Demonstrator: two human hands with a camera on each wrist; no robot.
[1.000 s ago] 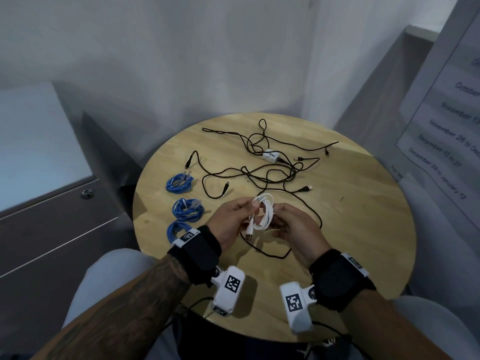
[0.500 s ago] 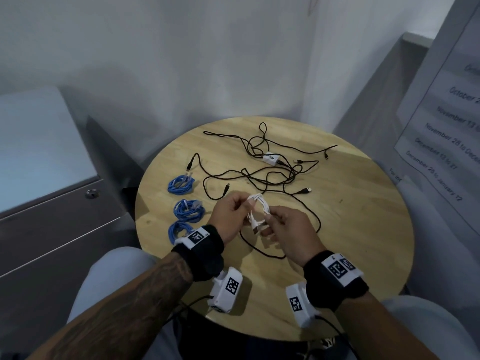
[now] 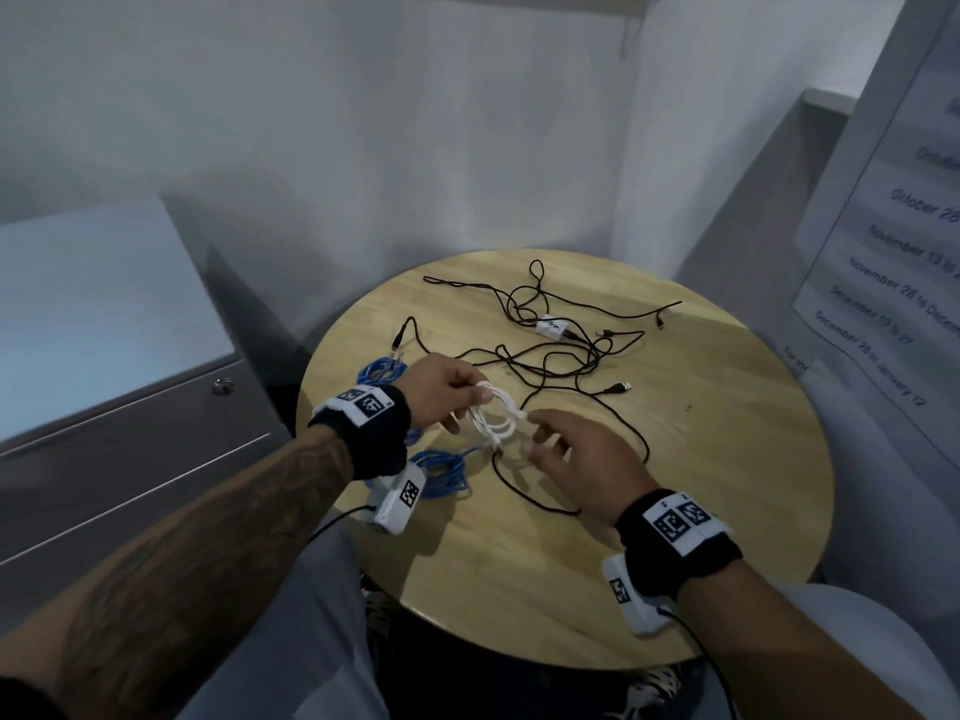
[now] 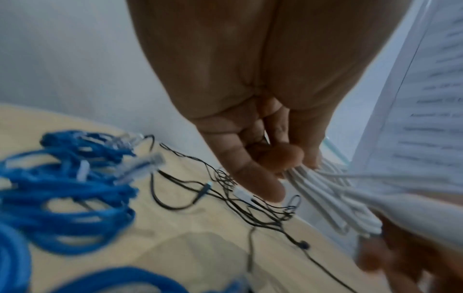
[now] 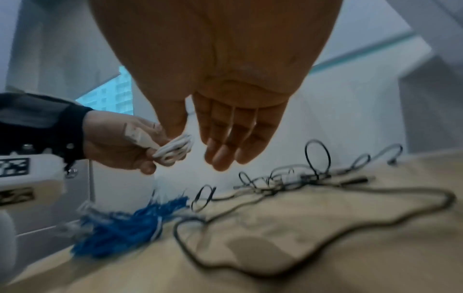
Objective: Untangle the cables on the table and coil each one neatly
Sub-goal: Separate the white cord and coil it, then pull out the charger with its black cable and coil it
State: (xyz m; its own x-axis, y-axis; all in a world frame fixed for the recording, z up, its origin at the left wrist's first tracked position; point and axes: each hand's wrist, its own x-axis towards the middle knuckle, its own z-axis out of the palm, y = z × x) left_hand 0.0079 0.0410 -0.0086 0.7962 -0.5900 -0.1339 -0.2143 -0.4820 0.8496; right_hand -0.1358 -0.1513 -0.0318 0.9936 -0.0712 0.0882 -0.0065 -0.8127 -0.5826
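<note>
My left hand [image 3: 475,394] pinches a coiled white cable [image 3: 496,420] a little above the round wooden table [image 3: 675,511]; in the left wrist view the thumb and fingers [image 4: 288,156] clamp the white strands [image 4: 323,190]. My right hand [image 3: 543,439] hovers just right of the coil, fingers straight and holding nothing [image 5: 220,156]. A tangle of thin black cables [image 3: 550,356] with a small white adapter [image 3: 550,324] lies across the far half of the table. Coiled blue cables [image 3: 441,472] lie at the left edge, partly hidden by my left wrist.
A grey cabinet with a lock [image 3: 130,407] stands left of the table. A printed sheet [image 3: 893,241] hangs on a panel at the right. White walls close the corner behind. My knees are under the near edge.
My right hand has let go of the white coil and opened. My left hand has carried the coil slightly left, over the blue cables. The head view has shifted.
</note>
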